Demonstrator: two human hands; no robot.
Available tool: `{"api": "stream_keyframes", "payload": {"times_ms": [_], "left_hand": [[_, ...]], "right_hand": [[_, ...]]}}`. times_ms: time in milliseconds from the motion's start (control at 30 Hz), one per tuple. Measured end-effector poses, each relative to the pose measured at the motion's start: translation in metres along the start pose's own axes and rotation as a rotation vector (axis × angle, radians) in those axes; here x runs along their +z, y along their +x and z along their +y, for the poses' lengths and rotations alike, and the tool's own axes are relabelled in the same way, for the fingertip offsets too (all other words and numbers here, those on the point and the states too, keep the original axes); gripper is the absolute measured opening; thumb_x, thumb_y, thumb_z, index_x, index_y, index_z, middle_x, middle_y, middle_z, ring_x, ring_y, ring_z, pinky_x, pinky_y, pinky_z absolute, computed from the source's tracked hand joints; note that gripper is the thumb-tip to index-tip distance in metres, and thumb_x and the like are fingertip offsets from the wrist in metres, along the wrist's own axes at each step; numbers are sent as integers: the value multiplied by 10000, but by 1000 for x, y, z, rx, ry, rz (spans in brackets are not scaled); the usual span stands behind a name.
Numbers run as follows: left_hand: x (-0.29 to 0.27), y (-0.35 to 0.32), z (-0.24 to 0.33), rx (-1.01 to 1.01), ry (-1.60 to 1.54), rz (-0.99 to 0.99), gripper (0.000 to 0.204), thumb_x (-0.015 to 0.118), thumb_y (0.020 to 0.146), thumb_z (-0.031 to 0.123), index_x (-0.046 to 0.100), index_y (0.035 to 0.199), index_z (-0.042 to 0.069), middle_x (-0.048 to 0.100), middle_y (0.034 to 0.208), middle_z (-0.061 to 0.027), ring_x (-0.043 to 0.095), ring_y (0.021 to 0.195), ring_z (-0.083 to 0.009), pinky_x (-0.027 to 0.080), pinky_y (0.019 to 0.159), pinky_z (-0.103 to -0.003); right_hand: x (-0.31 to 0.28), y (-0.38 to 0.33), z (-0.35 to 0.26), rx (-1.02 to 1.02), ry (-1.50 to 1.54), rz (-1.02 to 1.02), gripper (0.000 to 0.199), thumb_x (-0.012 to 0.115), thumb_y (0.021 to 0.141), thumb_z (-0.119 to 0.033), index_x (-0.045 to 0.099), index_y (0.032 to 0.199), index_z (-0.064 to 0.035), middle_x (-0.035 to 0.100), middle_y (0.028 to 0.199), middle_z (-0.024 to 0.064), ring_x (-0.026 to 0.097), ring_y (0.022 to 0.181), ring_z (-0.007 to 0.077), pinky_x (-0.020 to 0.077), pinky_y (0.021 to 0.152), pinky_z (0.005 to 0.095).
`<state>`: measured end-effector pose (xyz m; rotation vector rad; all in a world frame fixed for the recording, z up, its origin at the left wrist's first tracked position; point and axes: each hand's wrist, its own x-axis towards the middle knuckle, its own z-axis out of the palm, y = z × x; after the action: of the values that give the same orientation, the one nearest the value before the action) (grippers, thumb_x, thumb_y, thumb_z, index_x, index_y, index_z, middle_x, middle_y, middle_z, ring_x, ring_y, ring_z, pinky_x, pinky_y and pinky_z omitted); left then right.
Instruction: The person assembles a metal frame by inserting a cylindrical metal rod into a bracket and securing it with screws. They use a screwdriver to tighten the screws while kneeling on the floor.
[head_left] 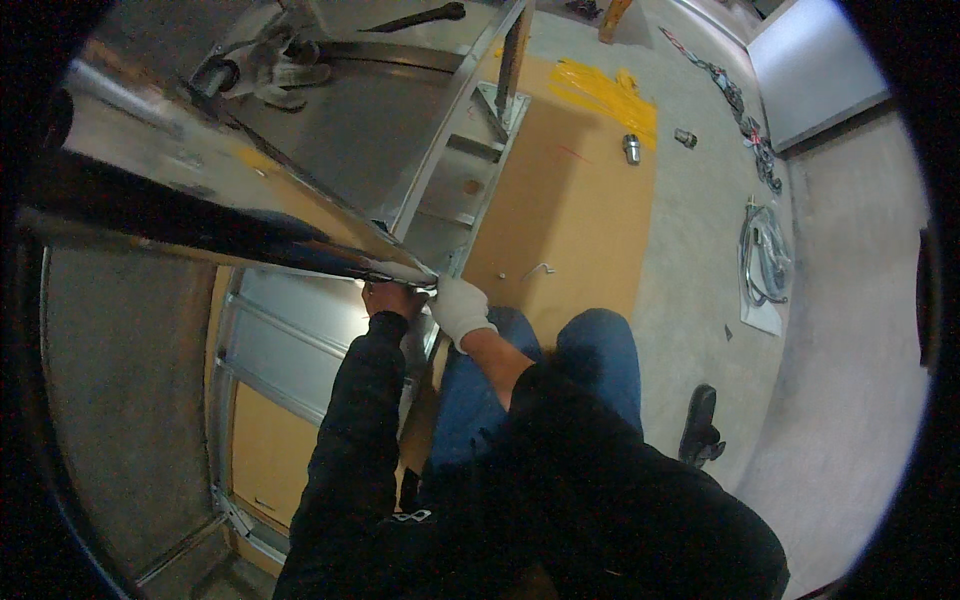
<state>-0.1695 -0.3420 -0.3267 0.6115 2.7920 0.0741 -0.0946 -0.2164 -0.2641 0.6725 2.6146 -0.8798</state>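
Note:
My left hand (pixel 393 299), bare below a black sleeve, reaches under the end of a long metal beam (pixel 330 225). Its fingers are mostly hidden there. Beside it, almost touching, my right hand (pixel 462 308) wears a white work glove. Its fingers curl at the corner where the beam meets a metal frame (pixel 470 185); whatever they hold is hidden. Light shines on a pale metal panel (pixel 320 305) just left of my hands. A small bent metal rod (pixel 540 270) and a little round piece (pixel 502 276) lie on the brown board (pixel 560 200) ahead of my knees.
Yellow plastic sheeting (pixel 605 92) and a metal cylinder (pixel 631 150) rest on the board; another metal fitting (pixel 685 138) is nearby. Coiled cable (pixel 765 255) and a chain-like strand (pixel 735 95) lie rightward. Pale work gloves (pixel 275 75) appear far left, near a dark bar tool (pixel 415 18).

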Motion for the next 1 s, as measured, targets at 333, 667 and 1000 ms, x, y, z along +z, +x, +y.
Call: {"api": "stream_keyframes", "payload": {"times_ms": [333, 667, 1000], "left_hand": [[8, 6, -1, -4, -34, -19, 654, 686, 632, 531, 584, 1193, 212, 512, 1298, -63, 446, 1226, -267, 341, 1008, -425], [25, 8, -11, 114, -33, 18, 683, 585, 708, 635, 496, 1305, 316, 490, 1340, -28, 478, 1186, -297, 350, 992, -493], [84, 14, -39, 139, -826, 29, 641, 614, 773, 500, 478, 1326, 203, 514, 1308, -39, 484, 1152, -278, 394, 949, -479]], "right_hand": [[-11, 5, 6, 3, -59, -126, 285, 556, 805, -306, 669, 917, -70, 661, 910, 184, 636, 878, 357, 507, 765, 435], [-36, 36, 117, -138, -421, 4, 214, 568, 804, -153, 614, 1007, -104, 591, 1017, 146, 618, 907, 336, 506, 752, 441], [-41, 44, 96, -122, 974, -242, 307, 623, 812, -147, 625, 1083, -2, 662, 906, 105, 623, 786, 190, 501, 687, 310]]}}
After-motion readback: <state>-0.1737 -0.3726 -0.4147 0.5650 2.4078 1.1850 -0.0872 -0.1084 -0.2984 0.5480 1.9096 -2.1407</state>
